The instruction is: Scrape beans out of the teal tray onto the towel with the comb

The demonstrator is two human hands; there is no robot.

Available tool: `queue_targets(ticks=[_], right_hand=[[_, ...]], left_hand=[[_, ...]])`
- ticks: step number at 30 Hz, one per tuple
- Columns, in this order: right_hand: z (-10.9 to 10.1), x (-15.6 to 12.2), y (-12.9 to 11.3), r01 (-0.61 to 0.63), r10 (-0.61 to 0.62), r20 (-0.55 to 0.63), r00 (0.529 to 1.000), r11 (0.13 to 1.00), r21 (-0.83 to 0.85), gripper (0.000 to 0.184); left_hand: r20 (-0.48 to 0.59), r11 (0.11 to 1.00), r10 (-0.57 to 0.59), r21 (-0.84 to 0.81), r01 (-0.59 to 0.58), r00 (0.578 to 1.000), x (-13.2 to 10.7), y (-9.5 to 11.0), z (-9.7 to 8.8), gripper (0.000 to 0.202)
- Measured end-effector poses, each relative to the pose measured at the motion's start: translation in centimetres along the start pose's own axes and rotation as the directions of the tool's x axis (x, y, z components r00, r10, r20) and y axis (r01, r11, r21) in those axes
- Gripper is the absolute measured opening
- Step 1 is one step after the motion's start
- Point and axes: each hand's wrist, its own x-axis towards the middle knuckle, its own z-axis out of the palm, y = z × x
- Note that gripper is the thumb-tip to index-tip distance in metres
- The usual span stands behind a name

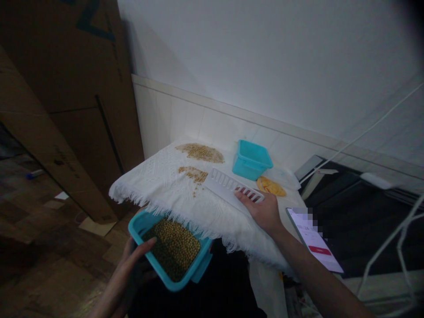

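My left hand [134,260] grips the rim of a turquoise plastic basket [169,285], its thumb over the edge. The basket is tilted below the table's front edge and holds yellowish soybeans [183,245] beside a darker greenish mass I cannot identify. My right hand [261,212] is closed around one end of a white slotted plastic piece [220,184], which lies low over the tablecloth. Just past its far left end is a small scatter of soybeans [194,173]. A larger pile of soybeans [202,153] lies farther back on the cloth.
A second turquoise basket [251,161] stands at the table's back right, with a yellow-orange object [271,186] in front. A fringed white cloth [142,181] covers the table. To the right is a lit phone [311,238]; cardboard boxes [82,88] stand left. White cables [364,132] hang right.
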Motion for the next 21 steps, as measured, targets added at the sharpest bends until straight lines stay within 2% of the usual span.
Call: queue_targets(ticks=[3, 5, 8, 10, 15, 18, 21], right_hand=[[0.5, 0.9, 1.3, -0.016, 0.016, 0.055, 0.998, 1.000, 0.008, 0.044], [1.2, 1.2, 1.4, -0.018, 0.016, 0.064, 0.998, 1.000, 0.026, 0.047], [2.1, 1.6, 0.9, -0.020, 0.018, 0.030, 0.999, 0.998, 0.052, 0.053], [2.6, 2.0, 0.4, -0.027, 0.024, 0.039, 0.999, 0.997, 0.076, 0.056], [3.0, 2.7, -0.8, -0.043, 0.027, 0.116, 0.993, 0.989, 0.142, 0.061], [2.9, 2.3, -1.4, -0.037, 0.012, 0.154, 0.988, 0.986, 0.160, 0.059], [2.8, 0.7, -1.6, -0.040, 0.006, 0.177, 0.984, 0.981, 0.189, 0.056]], left_hand=[[-0.043, 1.000, 0.001, 0.024, 0.000, 0.999, 0.2, -0.2, 0.0, 0.105], [-0.033, 1.000, 0.017, 0.015, -0.017, 0.999, 0.1, -0.4, 0.1, 0.102], [0.009, 0.998, 0.061, 0.013, -0.061, 0.998, -0.2, -0.5, 0.2, 0.088], [0.001, 0.998, 0.065, 0.016, -0.065, 0.998, -0.3, -0.5, 0.3, 0.083], [-0.067, 0.999, 0.040, 0.016, -0.039, 0.997, 0.0, -0.3, 0.2, 0.088], [-0.056, 0.999, 0.040, 0.019, -0.039, 0.998, 0.1, -0.3, 0.0, 0.091], [-0.026, 0.999, 0.053, 0.014, -0.053, 0.998, -0.1, -0.3, 0.0, 0.086]])
